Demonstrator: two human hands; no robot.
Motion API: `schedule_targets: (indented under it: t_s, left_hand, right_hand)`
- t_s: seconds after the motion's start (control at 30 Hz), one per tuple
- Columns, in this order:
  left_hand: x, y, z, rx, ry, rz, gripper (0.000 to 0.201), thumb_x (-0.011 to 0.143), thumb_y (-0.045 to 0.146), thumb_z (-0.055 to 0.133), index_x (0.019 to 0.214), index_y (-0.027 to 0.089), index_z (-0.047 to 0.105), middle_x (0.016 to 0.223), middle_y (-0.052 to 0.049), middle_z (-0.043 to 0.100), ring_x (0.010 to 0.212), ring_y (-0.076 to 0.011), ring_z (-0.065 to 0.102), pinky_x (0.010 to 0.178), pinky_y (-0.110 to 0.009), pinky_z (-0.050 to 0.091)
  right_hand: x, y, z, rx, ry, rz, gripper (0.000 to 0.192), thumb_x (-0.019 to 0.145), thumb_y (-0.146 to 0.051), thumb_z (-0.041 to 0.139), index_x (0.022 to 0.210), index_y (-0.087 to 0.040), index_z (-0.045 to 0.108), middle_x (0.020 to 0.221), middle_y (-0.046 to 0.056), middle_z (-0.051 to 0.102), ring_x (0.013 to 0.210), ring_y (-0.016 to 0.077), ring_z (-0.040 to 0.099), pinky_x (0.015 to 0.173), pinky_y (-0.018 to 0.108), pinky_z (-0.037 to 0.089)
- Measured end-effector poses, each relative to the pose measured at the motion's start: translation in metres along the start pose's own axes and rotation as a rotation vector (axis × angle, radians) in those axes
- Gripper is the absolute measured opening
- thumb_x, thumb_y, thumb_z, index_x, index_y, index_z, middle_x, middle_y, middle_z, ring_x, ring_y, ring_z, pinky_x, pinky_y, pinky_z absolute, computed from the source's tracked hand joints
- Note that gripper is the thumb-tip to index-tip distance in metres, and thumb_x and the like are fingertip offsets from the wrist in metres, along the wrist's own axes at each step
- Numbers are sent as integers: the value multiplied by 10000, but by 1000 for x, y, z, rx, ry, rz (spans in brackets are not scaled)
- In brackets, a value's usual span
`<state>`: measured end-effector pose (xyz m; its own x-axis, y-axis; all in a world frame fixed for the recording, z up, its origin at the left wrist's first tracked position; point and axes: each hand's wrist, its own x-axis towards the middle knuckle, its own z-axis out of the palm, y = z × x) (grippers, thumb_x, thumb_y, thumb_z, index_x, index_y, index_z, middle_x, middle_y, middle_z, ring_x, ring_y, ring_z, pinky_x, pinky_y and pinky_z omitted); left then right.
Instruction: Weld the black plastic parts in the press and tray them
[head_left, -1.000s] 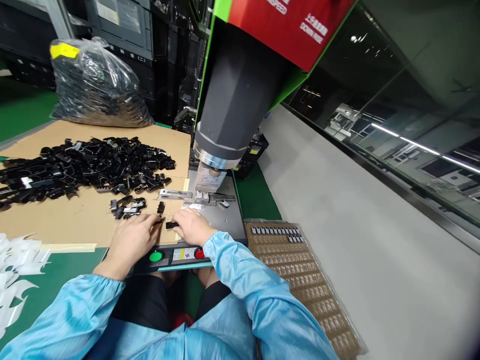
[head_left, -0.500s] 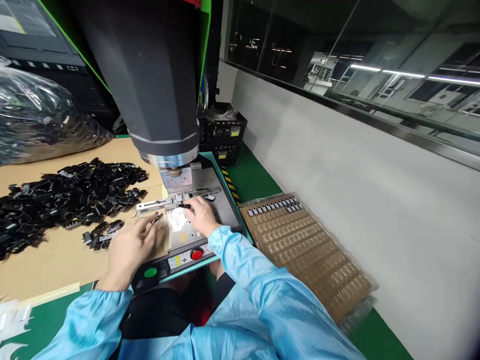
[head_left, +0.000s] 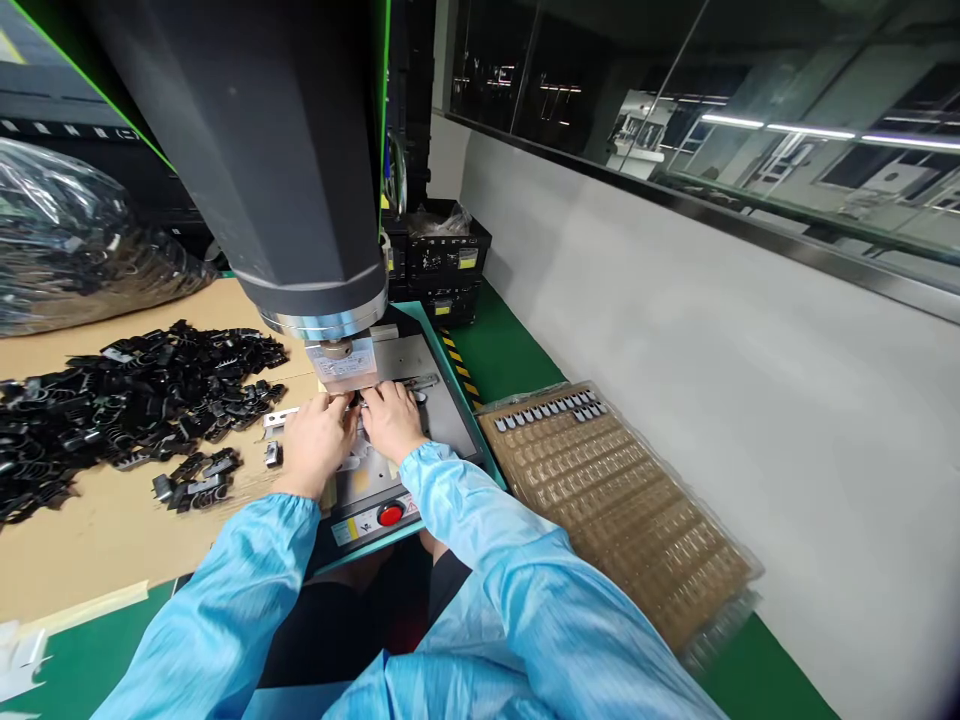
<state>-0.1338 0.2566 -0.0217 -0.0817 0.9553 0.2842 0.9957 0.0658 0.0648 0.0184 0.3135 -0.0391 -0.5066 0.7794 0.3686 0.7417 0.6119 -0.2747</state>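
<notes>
Both hands meet on the metal plate beneath the press head. The left hand and right hand have fingers curled over something small; what each grip holds cannot be told. Black parts lie heaped on the worktop's left side.

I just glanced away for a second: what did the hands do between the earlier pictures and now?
Both hands moved forward: the left hand left the cardboard and joined the right hand at the fixture under the press head. What they hold is hidden. The black parts pile and tray stayed put.

Head cam, looks fwd-down — close over press bed, edges prob. warped
</notes>
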Motion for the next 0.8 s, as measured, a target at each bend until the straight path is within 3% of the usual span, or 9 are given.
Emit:
schedule_targets:
  t_s: [0.1,0.23,0.3,0.4,0.57,0.67,0.8]
  left_hand:
    - [3,-1,-5,-12,-51,21,517,1111,480,377,1439,197,660,1274,-193,695,1119,-383,666,889,-478,454]
    - [-4,-11,-12,-98,-72,38,592,1099,528,413,1536,169,587,1380,-193,679,1200,-385,660,1006,-495,488]
    - [-23,-24,-16,-156,-44,45,644,1094,564,415,1567,148,548,1420,-192,667,1244,-380,650,1054,-494,499]
    - [-72,-50,-16,-202,-34,94,630,1073,612,445,1518,189,588,1457,-167,657,1286,-372,642,1092,-500,503]
    - [-156,-87,-5,-173,-134,137,608,1036,573,525,1563,272,561,1571,-123,605,1393,-364,589,1126,-510,484]
    - [-176,-91,-1,-98,-188,86,618,1041,493,513,1631,306,505,1640,-111,552,1393,-380,573,1095,-546,482]
    - [-176,-86,-4,-70,-209,62,586,1060,447,505,1630,310,525,1650,-122,539,1411,-384,544,1080,-553,478]
  right_hand:
    - [3,-3,-5,-2,-40,20,302,1094,-315,576,1371,-211,635,1270,152,584,1213,344,496,1058,520,488]
    - [-8,5,-15,122,13,48,471,1034,-301,687,1490,-237,586,1372,133,584,1286,311,510,1135,482,477]
    - [-27,18,-25,201,47,39,508,1014,-268,708,1508,-235,592,1418,120,599,1315,293,524,1167,464,470]
    - [-70,47,-47,251,48,-1,442,993,-221,711,1433,-225,672,1413,118,647,1337,297,542,1182,486,468]
    - [-145,91,-77,197,-28,3,588,931,-222,772,1506,-254,652,1508,120,646,1477,328,490,1235,543,429]
    - [-169,103,-81,112,-126,11,718,897,-194,789,1578,-323,601,1593,106,604,1550,341,444,1240,572,417]
    - [-176,110,-77,45,-153,3,766,892,-155,788,1600,-355,573,1639,83,577,1560,327,443,1255,582,386]
